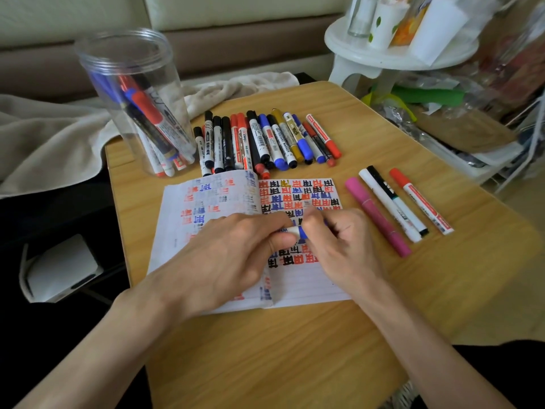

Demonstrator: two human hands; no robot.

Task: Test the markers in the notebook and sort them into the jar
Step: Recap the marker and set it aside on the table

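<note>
An open notebook [306, 283] lies on the wooden table [295, 349], its pages filled with red, blue and black marks. Over its right page both hands hold one blue whiteboard marker [296, 231]: my left hand [233, 255] grips the white barrel, my right hand [339, 240] pinches the blue cap end. A clear plastic jar [132, 84] stands at the table's back left with several markers inside. A row of markers [265, 140] lies behind the notebook.
Three markers lie to the right of the notebook: a pink one [377, 216], a black-and-white one [392, 202] and a red one [421, 202]. A beige towel [53, 137] lies at the left, a white stool [383, 54] with cups at the back right.
</note>
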